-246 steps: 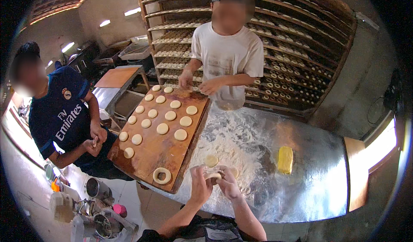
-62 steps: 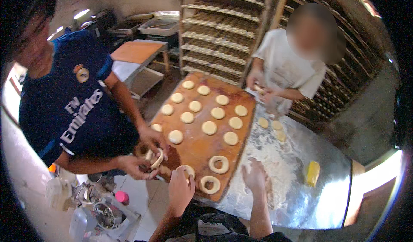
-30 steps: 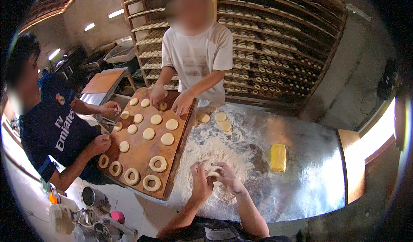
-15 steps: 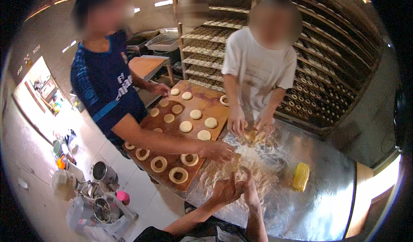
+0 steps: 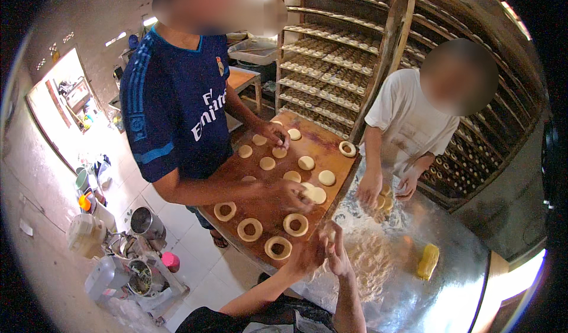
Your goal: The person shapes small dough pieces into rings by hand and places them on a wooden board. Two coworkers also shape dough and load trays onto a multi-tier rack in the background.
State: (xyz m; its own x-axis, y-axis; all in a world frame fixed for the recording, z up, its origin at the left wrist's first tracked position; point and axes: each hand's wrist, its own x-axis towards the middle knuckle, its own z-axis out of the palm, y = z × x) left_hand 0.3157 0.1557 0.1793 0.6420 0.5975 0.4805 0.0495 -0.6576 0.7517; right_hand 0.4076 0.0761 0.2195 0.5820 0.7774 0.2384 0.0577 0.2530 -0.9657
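Observation:
My left hand (image 5: 309, 256) and my right hand (image 5: 336, 251) are closed together around a small pale piece of dough (image 5: 325, 238), mostly hidden by my fingers, beside the near right corner of a wooden board (image 5: 328, 155). On that board lie several flat dough discs (image 5: 306, 162) and several dough rings (image 5: 249, 229). Under and right of my hands, loose flour (image 5: 370, 256) covers part of a metal tabletop (image 5: 449, 297), where a yellow block (image 5: 428, 261) also sits.
A co-worker in a dark blue shirt (image 5: 171, 84) reaches over the board from the left. Another, in a white T-shirt (image 5: 402, 114), handles dough discs (image 5: 384, 203) at the table. Behind stands a rack (image 5: 325, 66) of dough trays. Pots (image 5: 148, 220) crowd the lower left.
The dark-shirted co-worker's hand has drawn back from the flour to above the board's discs. The view has shifted; my hands remain together with the dough.

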